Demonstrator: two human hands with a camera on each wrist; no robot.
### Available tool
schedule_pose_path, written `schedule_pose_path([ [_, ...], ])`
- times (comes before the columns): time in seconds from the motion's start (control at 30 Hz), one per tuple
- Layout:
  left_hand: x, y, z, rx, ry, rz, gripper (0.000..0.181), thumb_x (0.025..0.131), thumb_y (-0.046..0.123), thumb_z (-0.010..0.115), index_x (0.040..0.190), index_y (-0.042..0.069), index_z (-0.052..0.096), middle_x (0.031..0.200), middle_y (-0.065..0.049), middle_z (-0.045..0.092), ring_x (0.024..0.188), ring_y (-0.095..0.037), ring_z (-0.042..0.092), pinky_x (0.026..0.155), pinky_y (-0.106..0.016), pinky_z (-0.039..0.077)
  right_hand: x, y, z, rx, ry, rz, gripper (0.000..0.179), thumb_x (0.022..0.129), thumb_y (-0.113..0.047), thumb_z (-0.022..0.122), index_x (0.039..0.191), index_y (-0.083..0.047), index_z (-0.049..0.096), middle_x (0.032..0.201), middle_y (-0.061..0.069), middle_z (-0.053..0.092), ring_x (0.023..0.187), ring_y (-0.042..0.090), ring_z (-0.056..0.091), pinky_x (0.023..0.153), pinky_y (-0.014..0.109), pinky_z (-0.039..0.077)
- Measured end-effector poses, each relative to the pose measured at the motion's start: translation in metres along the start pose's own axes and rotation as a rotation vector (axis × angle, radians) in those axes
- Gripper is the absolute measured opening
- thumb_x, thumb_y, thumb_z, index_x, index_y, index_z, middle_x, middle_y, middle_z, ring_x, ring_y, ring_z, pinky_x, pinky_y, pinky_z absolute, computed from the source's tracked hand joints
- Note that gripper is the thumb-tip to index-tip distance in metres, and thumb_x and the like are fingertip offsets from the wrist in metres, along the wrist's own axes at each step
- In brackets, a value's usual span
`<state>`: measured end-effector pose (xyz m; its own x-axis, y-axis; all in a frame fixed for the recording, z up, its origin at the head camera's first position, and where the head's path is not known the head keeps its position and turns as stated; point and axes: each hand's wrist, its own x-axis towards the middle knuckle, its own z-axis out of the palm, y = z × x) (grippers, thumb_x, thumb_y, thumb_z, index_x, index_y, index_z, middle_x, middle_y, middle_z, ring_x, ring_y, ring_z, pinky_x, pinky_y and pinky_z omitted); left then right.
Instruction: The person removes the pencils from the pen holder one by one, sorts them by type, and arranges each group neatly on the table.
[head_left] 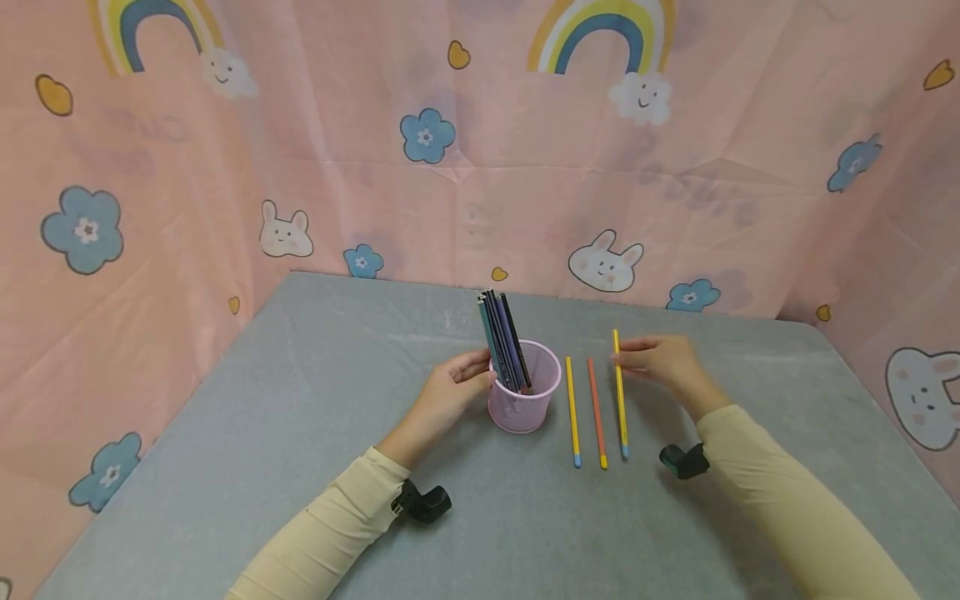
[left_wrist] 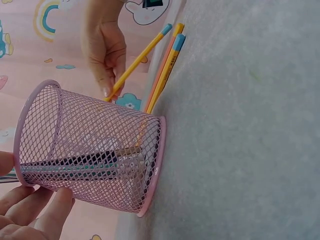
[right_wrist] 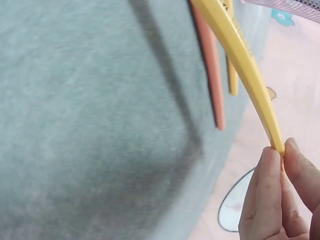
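My left hand [head_left: 452, 387] grips the rim of a pink mesh pencil cup [head_left: 521, 414], thumb on one side and fingers on the other. Several dark pencils [head_left: 506, 342], black, teal and blue, lean inside the cup against its left edge. Between thumb and fingertips, my right hand [head_left: 660, 362] pinches a yellow pencil [right_wrist: 247, 67] close to its far end. In the left wrist view its blue-tipped end is raised off the table. Left of it lie an orange pencil [head_left: 596, 408] with a yellow tip and another yellow pencil [head_left: 572, 408] with a blue tip, roughly parallel.
The grey table [head_left: 315, 433] meets a pink patterned cloth [head_left: 337, 125] at its back and sides. A dark wrist camera [head_left: 423, 503] sits on the left sleeve, and another camera [head_left: 684, 460] is on the right. Grey tabletop extends in front of the cup and pencils.
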<state>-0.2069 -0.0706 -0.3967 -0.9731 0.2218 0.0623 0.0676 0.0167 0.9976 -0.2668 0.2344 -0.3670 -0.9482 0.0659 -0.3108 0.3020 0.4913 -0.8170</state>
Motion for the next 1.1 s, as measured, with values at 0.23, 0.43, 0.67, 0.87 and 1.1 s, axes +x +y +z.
schedule_pose_path([
  [0.23, 0.002, -0.002, 0.0, 0.002, 0.004, -0.008, 0.044, 0.089, 0.013, 0.06, 0.131, 0.001, 0.05, 0.128, -0.015, 0.057, 0.119, -0.021, 0.054, 0.099, -0.035, 0.044, 0.002, 0.008, 0.001, 0.028, -0.037, 0.001, 0.051, 0.083, -0.018, 0.07, 0.124, 0.006, 0.053, 0.091, 0.001, 0.067, 0.073, 0.002, 0.064, 0.083, 0.031, 0.054],
  [0.43, 0.0, 0.0, 0.0, -0.003, 0.008, -0.009, 0.044, 0.089, 0.013, 0.06, 0.13, 0.002, 0.051, 0.127, -0.013, 0.058, 0.118, -0.02, 0.055, 0.099, -0.035, 0.044, 0.004, 0.012, 0.002, 0.037, -0.037, 0.026, 0.049, 0.081, -0.015, 0.071, 0.122, 0.007, 0.054, 0.084, -0.002, 0.067, 0.072, 0.004, 0.064, 0.08, 0.03, 0.055],
  [0.67, 0.0, 0.0, 0.0, -0.011, 0.003, -0.001, 0.044, 0.089, 0.013, 0.06, 0.131, 0.002, 0.051, 0.127, -0.014, 0.058, 0.118, -0.02, 0.055, 0.1, -0.035, 0.043, 0.008, 0.018, 0.005, 0.04, -0.024, 0.077, 0.047, 0.081, -0.014, 0.071, 0.121, 0.007, 0.055, 0.083, -0.001, 0.067, 0.069, 0.006, 0.065, 0.072, 0.027, 0.056],
  [0.87, 0.001, -0.001, 0.0, -0.007, 0.004, -0.001, 0.044, 0.09, 0.013, 0.06, 0.131, 0.0, 0.05, 0.127, -0.015, 0.057, 0.119, -0.022, 0.054, 0.1, -0.035, 0.044, 0.013, 0.024, 0.008, 0.008, -0.037, 0.095, 0.046, 0.081, -0.012, 0.072, 0.119, 0.008, 0.056, 0.085, 0.003, 0.067, 0.067, 0.006, 0.064, 0.068, 0.025, 0.056],
  [1.1, 0.001, -0.001, 0.0, -0.01, 0.0, 0.001, 0.044, 0.089, 0.012, 0.06, 0.13, 0.0, 0.05, 0.129, -0.016, 0.056, 0.12, -0.023, 0.053, 0.099, -0.034, 0.044, 0.017, 0.025, 0.012, -0.078, -0.021, 0.118, 0.04, 0.08, -0.015, 0.073, 0.113, 0.006, 0.061, 0.085, 0.005, 0.065, 0.064, 0.007, 0.062, 0.064, 0.023, 0.056],
])
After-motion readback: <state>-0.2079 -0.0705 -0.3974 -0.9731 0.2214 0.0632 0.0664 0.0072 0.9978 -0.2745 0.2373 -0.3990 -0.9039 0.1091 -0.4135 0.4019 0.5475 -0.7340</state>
